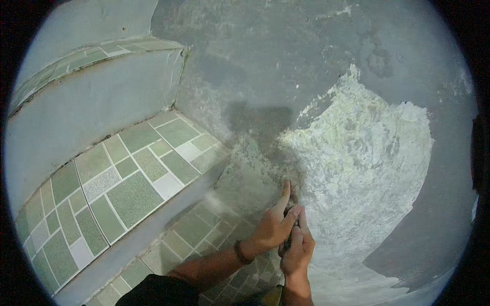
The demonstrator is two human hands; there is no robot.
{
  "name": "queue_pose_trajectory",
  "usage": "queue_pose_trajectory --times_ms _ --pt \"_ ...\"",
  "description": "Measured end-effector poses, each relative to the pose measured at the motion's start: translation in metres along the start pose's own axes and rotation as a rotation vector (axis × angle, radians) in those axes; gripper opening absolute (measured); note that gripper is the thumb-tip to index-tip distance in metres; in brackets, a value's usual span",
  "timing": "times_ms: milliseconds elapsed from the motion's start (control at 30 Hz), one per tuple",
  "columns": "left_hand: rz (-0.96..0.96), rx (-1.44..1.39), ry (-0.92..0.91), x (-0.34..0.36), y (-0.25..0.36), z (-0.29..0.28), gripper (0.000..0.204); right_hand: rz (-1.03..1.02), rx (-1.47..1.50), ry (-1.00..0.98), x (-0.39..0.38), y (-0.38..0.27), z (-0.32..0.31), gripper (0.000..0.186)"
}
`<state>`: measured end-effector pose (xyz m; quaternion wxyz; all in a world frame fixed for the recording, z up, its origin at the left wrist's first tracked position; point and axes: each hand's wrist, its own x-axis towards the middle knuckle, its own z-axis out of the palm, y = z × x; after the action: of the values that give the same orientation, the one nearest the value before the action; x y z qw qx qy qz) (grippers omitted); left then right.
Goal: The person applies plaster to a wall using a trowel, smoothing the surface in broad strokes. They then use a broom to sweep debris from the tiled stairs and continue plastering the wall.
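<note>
Grey wall [286, 61] peels near green tiled steps [132, 168]; we clamp left hand [273, 227] and right hand [297, 250] around a small dark scraper [289, 235] for pressure.

The wall [286, 56] is dull grey with darker mottled stains, and across it spreads a large scraped patch [357, 153] of rough off-white flecked with pale green and yellow. The steps [122, 178] carry a patchwork of rectangular tiles in speckled mid-green, pale green and white, parted by thin light grout lines, while their risers are plain grey. The wristband [241, 252] is dark, near black.
</note>
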<state>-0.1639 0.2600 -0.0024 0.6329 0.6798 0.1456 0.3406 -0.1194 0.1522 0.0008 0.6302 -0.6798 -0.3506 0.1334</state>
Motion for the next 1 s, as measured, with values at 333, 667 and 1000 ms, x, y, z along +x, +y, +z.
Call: queue_pose_trajectory --times_ms 333,667,1000 --pt "0.045 0.037 -0.038 0.005 0.0 -0.003 0.08 -0.057 -0.209 -0.006 0.008 0.011 -0.009 0.05" --pt "0.166 0.017 0.078 0.003 -0.008 0.007 0.079 -0.113 -0.308 0.001 0.004 0.012 -0.012 0.05" --pt "0.11 -0.052 0.052 0.009 -0.013 0.004 0.079 -0.112 -0.255 0.006 0.007 0.003 -0.007 0.05"
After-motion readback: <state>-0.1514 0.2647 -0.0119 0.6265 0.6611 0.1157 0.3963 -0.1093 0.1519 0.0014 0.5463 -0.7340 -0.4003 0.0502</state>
